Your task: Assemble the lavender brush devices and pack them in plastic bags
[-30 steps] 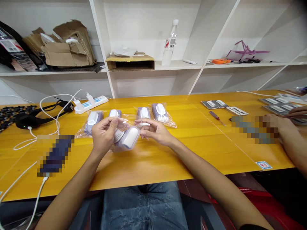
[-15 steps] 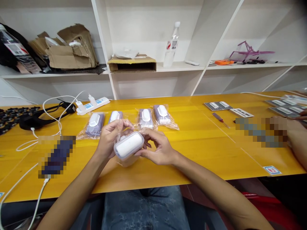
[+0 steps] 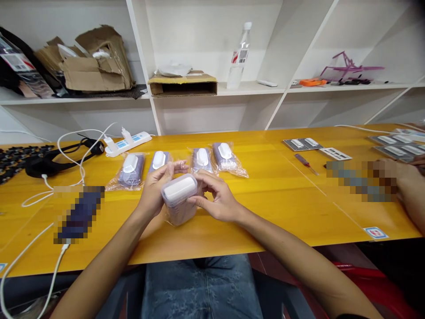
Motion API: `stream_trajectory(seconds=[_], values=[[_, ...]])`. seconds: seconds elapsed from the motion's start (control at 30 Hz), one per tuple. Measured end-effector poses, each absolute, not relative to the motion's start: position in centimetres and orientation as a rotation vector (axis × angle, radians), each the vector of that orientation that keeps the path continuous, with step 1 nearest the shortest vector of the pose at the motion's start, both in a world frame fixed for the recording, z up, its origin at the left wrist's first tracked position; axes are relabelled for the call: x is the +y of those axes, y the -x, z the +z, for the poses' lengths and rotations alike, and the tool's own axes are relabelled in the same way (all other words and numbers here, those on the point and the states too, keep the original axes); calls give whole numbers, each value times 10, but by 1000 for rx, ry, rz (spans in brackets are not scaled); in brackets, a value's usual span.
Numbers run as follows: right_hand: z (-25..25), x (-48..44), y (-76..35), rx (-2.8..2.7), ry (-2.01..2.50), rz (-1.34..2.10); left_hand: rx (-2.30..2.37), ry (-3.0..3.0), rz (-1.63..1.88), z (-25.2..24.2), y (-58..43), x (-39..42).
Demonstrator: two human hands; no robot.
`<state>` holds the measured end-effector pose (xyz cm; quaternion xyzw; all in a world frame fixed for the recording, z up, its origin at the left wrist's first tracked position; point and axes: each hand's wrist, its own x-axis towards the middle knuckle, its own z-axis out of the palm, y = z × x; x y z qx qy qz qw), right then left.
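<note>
Between my hands, above the table, is a rounded white-and-lilac device (image 3: 181,190) in a clear plastic bag. My right hand (image 3: 217,197) pinches its right side, thumb on the near face. From the left, my left hand (image 3: 156,188) is closed around it, some fingers hidden behind. The white end faces up toward me. Beyond my hands lie similar bagged lilac devices with white oval parts: one at far left (image 3: 130,170), one beside it (image 3: 159,160), another right of my fingertips (image 3: 202,159), and the rightmost one (image 3: 226,155).
A blurred-out dark phone (image 3: 81,215) with a cable lies left, near a black headset (image 3: 49,161) and a white power strip (image 3: 129,144). Rightward are a screwdriver (image 3: 305,163) and a grey panel (image 3: 303,144). Another person's hand (image 3: 405,177) works at far right.
The held device has tipped so that more of its bagged body shows below the white end, and it has risen slightly. Both hands stay on it.
</note>
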<state>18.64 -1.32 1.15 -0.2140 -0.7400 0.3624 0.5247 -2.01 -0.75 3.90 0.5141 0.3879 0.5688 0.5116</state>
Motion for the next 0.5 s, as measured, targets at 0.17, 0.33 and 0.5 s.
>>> stream_trajectory(seconds=[0.17,0.33,0.5], values=[[11,-13,-187,-1782,588,933,1036,-1244,1452,31,21,-4],[8,-8,-189,-1674,656,1029,1022,-1320,1541,28,21,-5],[5,2,-194,-1535,686,1149,931,-1554,1417,34,22,-12]])
